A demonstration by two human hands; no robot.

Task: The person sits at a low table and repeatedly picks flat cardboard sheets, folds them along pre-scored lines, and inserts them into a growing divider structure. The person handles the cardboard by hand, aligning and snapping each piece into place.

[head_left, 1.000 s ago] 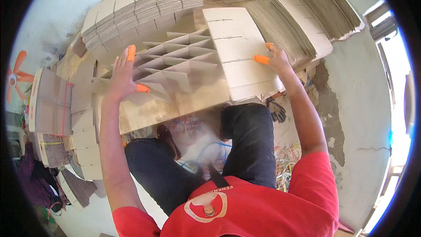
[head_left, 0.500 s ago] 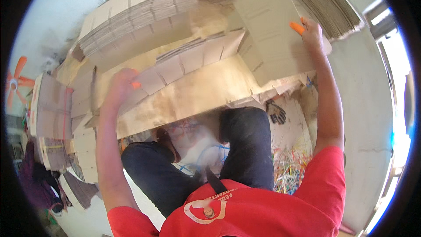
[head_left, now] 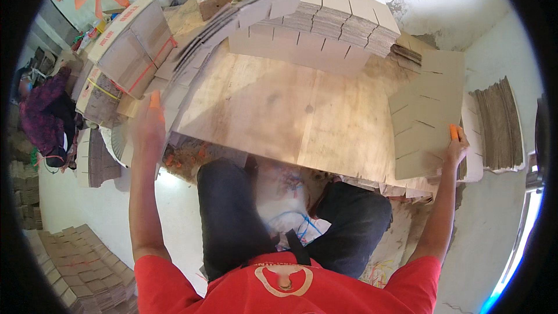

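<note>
The left hand, somewhat blurred, is clamping on the near end of the folded divider, which is slanting over the left part of the table. The right hand is pinching the right edge of a slotted card above the table's right end. Behind, a stack of cards is standing.

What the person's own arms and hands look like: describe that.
Short red sleeves cover the upper arms; the forearms are bare. The left hand, blurred, shows an orange digit cover; the right hand has orange digit covering too.
</note>
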